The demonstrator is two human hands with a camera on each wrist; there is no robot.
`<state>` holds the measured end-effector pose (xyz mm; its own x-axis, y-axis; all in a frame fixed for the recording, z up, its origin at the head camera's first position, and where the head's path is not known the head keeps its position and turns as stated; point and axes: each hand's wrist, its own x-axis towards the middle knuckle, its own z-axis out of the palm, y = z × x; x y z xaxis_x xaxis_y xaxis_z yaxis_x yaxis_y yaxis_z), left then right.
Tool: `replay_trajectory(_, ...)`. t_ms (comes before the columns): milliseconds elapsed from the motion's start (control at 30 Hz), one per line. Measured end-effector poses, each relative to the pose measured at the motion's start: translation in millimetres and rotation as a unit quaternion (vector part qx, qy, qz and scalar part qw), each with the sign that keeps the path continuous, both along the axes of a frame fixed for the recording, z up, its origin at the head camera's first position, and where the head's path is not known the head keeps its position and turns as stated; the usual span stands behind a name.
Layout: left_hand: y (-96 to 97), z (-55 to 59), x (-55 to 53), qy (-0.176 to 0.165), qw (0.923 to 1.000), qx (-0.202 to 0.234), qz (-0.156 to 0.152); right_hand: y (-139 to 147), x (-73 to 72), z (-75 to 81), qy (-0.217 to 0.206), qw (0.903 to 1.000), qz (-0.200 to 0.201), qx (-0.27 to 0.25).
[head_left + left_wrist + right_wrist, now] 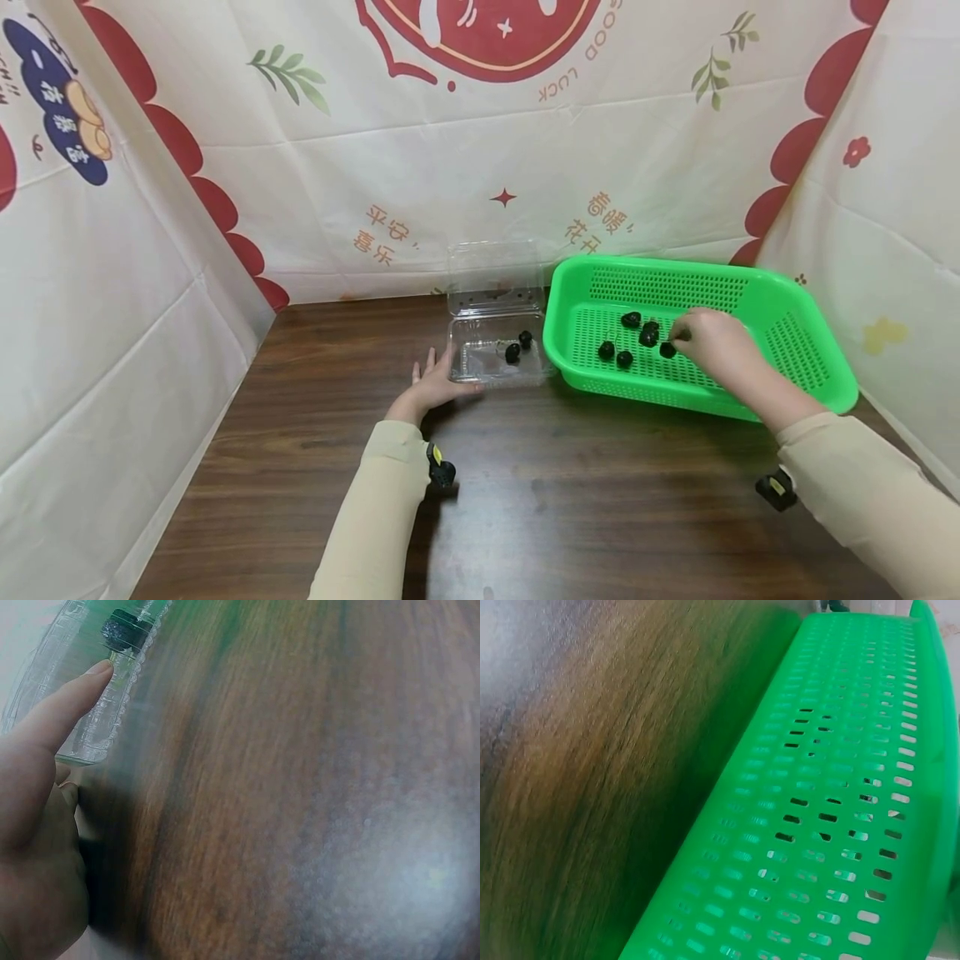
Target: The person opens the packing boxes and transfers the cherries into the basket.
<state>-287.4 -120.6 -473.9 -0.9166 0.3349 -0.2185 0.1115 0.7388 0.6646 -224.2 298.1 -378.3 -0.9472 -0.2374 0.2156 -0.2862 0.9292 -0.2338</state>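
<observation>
My left hand [433, 385] is at the left front corner of a clear plastic clamshell box [467, 373], fingers spread and thumb along its front edge. Two dark cherries [512, 353] lie inside the box; one cherry [124, 631] shows beyond the thumb in the left wrist view. Over the green basket [577, 375], my right hand [712, 340] has its fingertips pinched together just above a dark cherry [667, 350]. Several more cherries [624, 359] lie on the basket floor to the left of that hand. The basket's wall [802, 825] hides the right hand in the right wrist view.
The box's clear lid [495, 279] stands raised at the back, close to the printed cloth [480, 183] behind the table. Cloth also hangs at the left and right. The brown wooden table [570, 500] extends in front of the box and basket.
</observation>
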Motion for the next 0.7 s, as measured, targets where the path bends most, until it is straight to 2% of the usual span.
replay_trajectory(333,0.2,-1.9,-0.9,0.001,1.0,0.0,0.002,5.3,-13.8,-2.7,-0.068,0.9977,0.001,0.005)
replay_trajectory(700,0.0,0.0,1.1,-0.002,1.0,0.009,0.002,8.7,-29.1,-12.7,-0.089,0.9959,0.003,0.013)
